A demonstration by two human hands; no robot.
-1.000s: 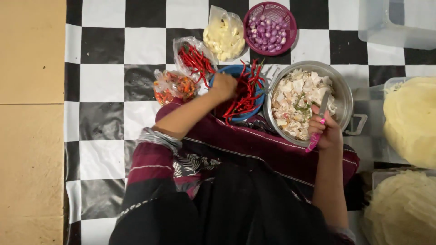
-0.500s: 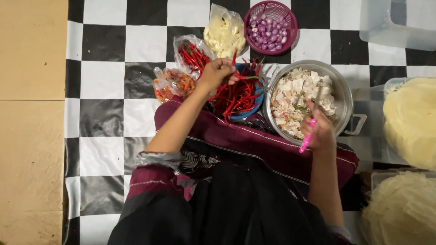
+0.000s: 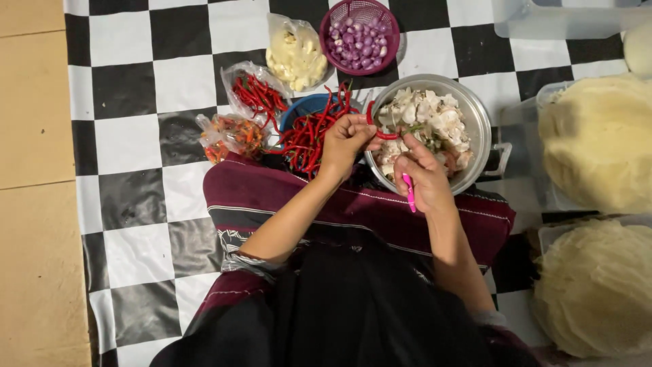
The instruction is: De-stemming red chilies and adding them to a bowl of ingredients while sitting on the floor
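My left hand (image 3: 348,139) pinches a long red chili (image 3: 380,133) by one end, holding it over the near rim of a metal bowl (image 3: 479,117) filled with pale chopped pieces. My right hand (image 3: 422,178) grips a pink-handled knife (image 3: 409,193) and its fingers meet the chili's green stem end. A blue bowl (image 3: 303,106) heaped with red chilies sits just left of my left hand. Both hands work above my lap, which is covered by a maroon striped cloth (image 3: 272,197).
On the black-and-white checkered mat (image 3: 129,143) lie a bag of red chilies (image 3: 255,94), a bag of small orange chilies (image 3: 229,136), a bag of pale garlic (image 3: 295,56) and a purple basket of shallots (image 3: 360,34). Tubs of pale round wafers (image 3: 598,143) stand at right.
My left hand lifted a chili out of the blue bowl and carried it right to the metal bowl. My right hand, with the knife, moved left to meet it.
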